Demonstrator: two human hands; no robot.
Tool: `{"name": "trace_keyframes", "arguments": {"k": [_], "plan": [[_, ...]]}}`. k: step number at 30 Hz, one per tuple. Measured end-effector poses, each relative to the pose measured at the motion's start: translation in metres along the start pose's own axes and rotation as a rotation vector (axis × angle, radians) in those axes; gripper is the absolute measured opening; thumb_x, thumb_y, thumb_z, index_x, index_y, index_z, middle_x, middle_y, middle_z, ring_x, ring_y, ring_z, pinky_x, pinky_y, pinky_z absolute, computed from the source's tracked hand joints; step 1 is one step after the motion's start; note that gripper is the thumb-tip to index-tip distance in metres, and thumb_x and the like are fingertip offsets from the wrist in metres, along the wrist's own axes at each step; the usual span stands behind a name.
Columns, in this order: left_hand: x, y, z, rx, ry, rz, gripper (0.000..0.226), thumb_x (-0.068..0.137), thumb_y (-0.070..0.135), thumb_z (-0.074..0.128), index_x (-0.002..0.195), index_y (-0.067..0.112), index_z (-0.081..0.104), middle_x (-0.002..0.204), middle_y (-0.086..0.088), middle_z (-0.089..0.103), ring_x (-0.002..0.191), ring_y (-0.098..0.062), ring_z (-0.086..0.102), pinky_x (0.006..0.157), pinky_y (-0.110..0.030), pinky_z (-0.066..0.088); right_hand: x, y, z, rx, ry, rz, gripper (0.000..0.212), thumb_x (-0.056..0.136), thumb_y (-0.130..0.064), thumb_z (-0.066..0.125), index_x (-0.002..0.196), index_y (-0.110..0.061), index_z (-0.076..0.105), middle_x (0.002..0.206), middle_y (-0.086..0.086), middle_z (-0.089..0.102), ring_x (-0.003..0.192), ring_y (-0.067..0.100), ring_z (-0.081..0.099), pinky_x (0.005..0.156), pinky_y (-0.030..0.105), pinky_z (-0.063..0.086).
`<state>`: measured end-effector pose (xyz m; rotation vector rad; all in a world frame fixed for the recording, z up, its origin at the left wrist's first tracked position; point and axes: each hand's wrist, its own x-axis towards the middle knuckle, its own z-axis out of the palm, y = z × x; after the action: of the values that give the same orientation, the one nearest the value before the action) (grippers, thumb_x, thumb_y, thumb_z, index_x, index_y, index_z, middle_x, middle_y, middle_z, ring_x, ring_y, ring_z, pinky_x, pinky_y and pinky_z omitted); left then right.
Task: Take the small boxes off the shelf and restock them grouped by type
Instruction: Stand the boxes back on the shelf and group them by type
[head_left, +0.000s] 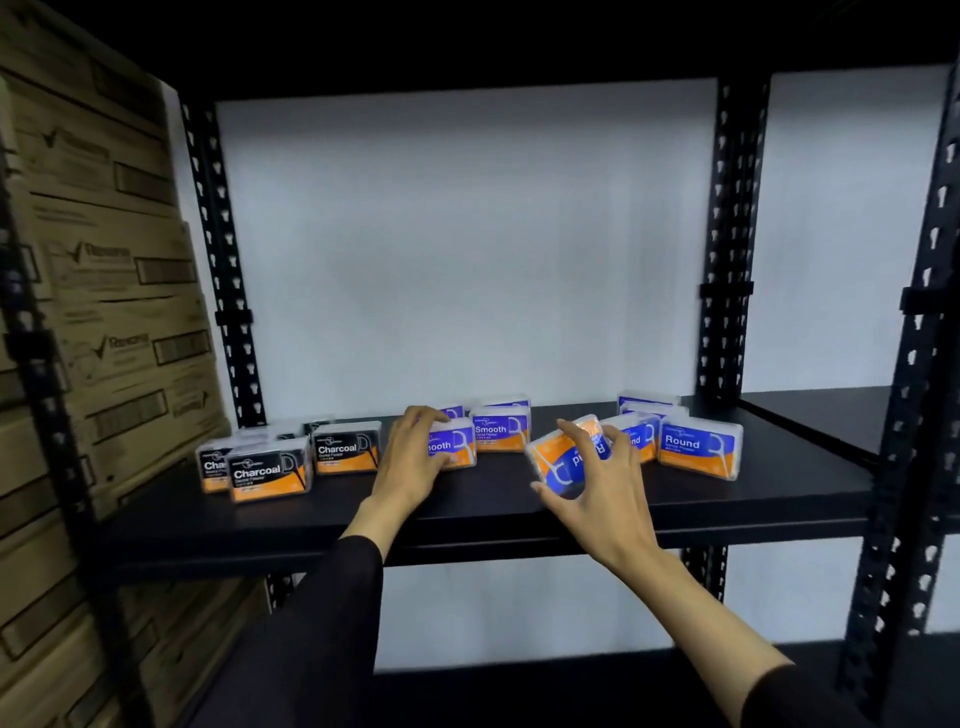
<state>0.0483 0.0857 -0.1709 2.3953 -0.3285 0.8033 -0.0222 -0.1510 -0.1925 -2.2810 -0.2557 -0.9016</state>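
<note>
Shelving dominates the view: a black metal shelf (467, 499) with slotted uprights, and every place from now on is called against its front edge. Off its left end, stacked cardboard cartons (109, 291) fill the next bay. Down to the stock now, and the sorting looks well along! Toward the left end, set back from that edge, stands the Charcoal group (270, 467), black-and-orange boxes close together. Around the middle, farther back, sit the Smooth boxes (498, 428), blue and orange. Toward the right end stands the Round group (698, 447), one box face-on with more tucked behind it. And the hands are both busy! The left hand (415, 452) curls its fingers over the top of a Smooth box (457, 444) at the middle, holding it upright on the board. The right hand (597, 478) pinches a tilted Round box (571, 454) between thumb and fingertips, its label turned nearly upside down, just above the board, between the Smooth and Round groups. By the look of it this is the restocking step, with the last strays being placed. Next up, I reckon: turn that tilted box upright, label forward, and seat it beside its Round neighbours without knocking them.
</note>
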Motion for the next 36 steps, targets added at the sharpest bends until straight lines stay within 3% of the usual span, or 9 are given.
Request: {"name": "trace_keyframes", "arguments": {"k": [4,8,13,20,23,27,29,33,36], "plan": [[-0.022,0.028,-0.003,0.007,0.177,0.090,0.026,0.092,0.025,0.062,0.116,0.019,0.058,0.124,0.005,0.052,0.120,-0.014,0.041,0.092,-0.023,0.038,-0.001,0.000,0.001,0.008,0.009,0.019,0.075,0.076,-0.047,0.074,0.139,-0.035,0.036,0.144,0.012,0.027,0.135,0.025,0.025,0.107,0.038,0.035],[-0.047,0.044,0.006,-0.005,-0.017,0.007,0.017,0.092,0.038,0.055,0.107,0.031,0.059,0.117,0.014,0.057,0.115,-0.011,0.051,0.087,-0.031,0.047,0.001,-0.008,0.009,0.041,0.040,0.040,0.071,0.073,-0.043,0.076,0.131,-0.031,0.037,0.141,0.012,0.029,0.132,0.026,0.031,0.101,0.038,0.043],[-0.058,0.047,0.009,0.294,-0.174,-0.022,0.042,0.094,0.056,0.038,0.125,0.034,0.056,0.130,0.016,0.056,0.121,-0.009,0.050,0.089,-0.031,0.043,-0.003,-0.010,0.025,0.039,0.036,0.106,0.077,0.071,-0.049,0.076,0.132,-0.026,0.035,0.142,0.013,0.024,0.127,0.032,0.041,0.098,0.041,0.047],[-0.056,0.051,0.008,0.374,-0.267,-0.047,0.045,0.098,0.053,0.029,0.137,0.038,0.046,0.143,0.014,0.046,0.131,-0.012,0.043,0.096,-0.032,0.040,0.014,-0.003,0.004,-0.050,-0.009,-0.064,0.072,0.075,-0.058,0.069,0.134,-0.025,0.044,0.151,0.010,0.027,0.141,0.026,0.023,0.112,0.042,0.028],[-0.056,0.051,0.007,0.369,-0.279,-0.054,0.046,0.098,0.054,0.028,0.137,0.038,0.045,0.144,0.014,0.045,0.131,-0.013,0.043,0.095,-0.033,0.040,0.038,-0.003,-0.015,-0.062,-0.194,-0.288,0.058,0.079,-0.052,0.068,0.129,-0.026,0.054,0.146,0.003,0.041,0.138,0.019,0.030,0.113,0.043,0.030],[-0.055,0.050,0.008,0.366,-0.273,-0.053,0.046,0.097,0.054,0.028,0.137,0.038,0.046,0.143,0.015,0.046,0.131,-0.012,0.043,0.094,-0.032,0.041,0.062,-0.006,-0.019,-0.114,-0.576,-0.336,0.056,0.081,-0.047,0.068,0.134,-0.036,0.051,0.142,-0.002,0.047,0.134,0.016,0.036,0.111,0.042,0.032],[-0.055,0.050,0.008,0.373,-0.267,-0.056,0.046,0.097,0.054,0.028,0.137,0.039,0.046,0.143,0.015,0.046,0.130,-0.012,0.044,0.094,-0.032,0.041,0.067,-0.005,-0.014,-0.190,-0.650,-0.358,0.053,0.081,-0.046,0.068,0.131,-0.039,0.051,0.140,-0.003,0.048,0.132,0.017,0.039,0.110,0.043,0.031],[-0.055,0.052,0.008,0.374,-0.251,-0.058,0.043,0.097,0.051,0.031,0.135,0.039,0.048,0.140,0.015,0.050,0.126,-0.013,0.047,0.091,-0.031,0.041,0.069,-0.003,-0.012,-0.105,-0.609,-0.351,0.034,0.078,-0.032,0.075,0.110,-0.030,0.062,0.119,-0.001,0.054,0.115,0.018,0.049,0.097,0.035,0.040],[-0.056,0.053,0.009,0.361,-0.235,-0.063,0.042,0.096,0.050,0.033,0.133,0.039,0.050,0.136,0.014,0.053,0.122,-0.014,0.051,0.088,-0.030,0.041,0.066,0.000,-0.022,0.179,-0.394,-0.266,0.027,0.076,-0.018,0.077,0.100,-0.021,0.064,0.107,0.001,0.057,0.101,0.017,0.055,0.083,0.024,0.044]]}}
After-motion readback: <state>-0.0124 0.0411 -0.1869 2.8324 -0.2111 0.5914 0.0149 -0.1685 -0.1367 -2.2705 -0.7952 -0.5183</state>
